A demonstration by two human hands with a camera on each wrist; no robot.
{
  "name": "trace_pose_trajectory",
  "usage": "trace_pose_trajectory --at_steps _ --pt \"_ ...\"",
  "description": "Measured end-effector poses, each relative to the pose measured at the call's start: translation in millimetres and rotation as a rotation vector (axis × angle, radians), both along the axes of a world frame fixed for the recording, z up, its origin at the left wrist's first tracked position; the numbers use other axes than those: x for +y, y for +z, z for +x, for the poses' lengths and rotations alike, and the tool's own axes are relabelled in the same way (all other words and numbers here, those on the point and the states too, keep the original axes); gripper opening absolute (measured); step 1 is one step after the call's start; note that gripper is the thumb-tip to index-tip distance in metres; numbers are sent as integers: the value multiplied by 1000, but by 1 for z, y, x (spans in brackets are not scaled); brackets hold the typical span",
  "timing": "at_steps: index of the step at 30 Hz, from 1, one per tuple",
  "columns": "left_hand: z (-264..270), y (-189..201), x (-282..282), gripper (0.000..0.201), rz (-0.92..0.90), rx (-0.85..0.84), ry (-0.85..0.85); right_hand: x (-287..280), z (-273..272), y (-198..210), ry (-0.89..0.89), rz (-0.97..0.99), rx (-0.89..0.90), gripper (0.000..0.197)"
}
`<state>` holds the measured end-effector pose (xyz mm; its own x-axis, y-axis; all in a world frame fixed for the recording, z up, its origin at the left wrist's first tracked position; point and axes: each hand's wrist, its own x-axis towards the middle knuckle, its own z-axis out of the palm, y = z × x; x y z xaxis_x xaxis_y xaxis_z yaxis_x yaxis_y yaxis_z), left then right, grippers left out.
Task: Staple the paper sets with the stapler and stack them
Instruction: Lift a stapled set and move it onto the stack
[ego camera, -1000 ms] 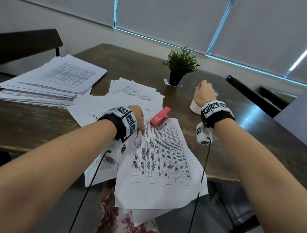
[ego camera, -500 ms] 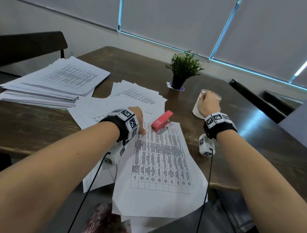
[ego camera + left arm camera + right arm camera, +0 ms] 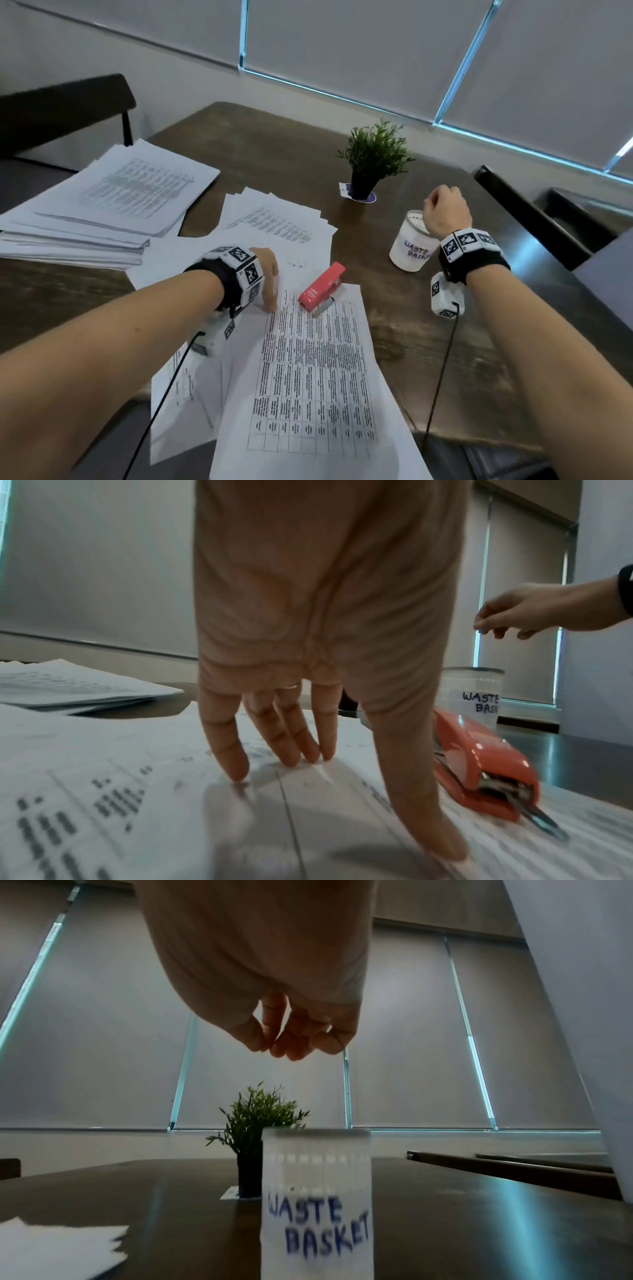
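Observation:
A printed paper set (image 3: 308, 370) lies askew over the table's near edge, on other loose sheets. My left hand (image 3: 270, 281) presses its top left corner with straight fingers (image 3: 236, 753) and thumb. The red stapler (image 3: 322, 286) rests on the set's top edge, just right of that hand, with nothing holding it (image 3: 479, 756). My right hand (image 3: 445, 209) hovers over a white cup marked WASTE BASKET (image 3: 411, 246). Its thumb and fingertips (image 3: 291, 1045) are bunched together, and I see nothing between them.
A tall stack of printed sheets (image 3: 102, 205) fills the table's left. More fanned sheets (image 3: 274, 222) lie behind my left hand. A small potted plant (image 3: 373, 157) stands behind the cup. Dark chairs stand at far left and right.
My right hand has lifted off the cup's rim and now hangs above its far side. The left hand and stapler have stayed put.

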<state>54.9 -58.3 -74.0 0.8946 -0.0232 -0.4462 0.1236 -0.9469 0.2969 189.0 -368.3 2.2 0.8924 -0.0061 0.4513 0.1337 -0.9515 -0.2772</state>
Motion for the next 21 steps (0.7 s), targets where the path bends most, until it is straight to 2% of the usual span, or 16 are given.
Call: trace_pose_trajectory --at_steps 2,6,10,16,21 --pt "4 14 2 60 11 21 -28 2 9 19 -6 -55 63 22" --pt "14 21 6 95 10 66 -73 7 21 29 -27 -158 196 18" --pt "20 12 7 94 18 86 -67 4 26 10 -109 -117 301 21" --pt "23 3 15 86 -29 88 -57 9 27 4 -118 -104 267 30" --pt "17 -6 17 105 137 5 -99 37 12 0 10 -114 140 31"
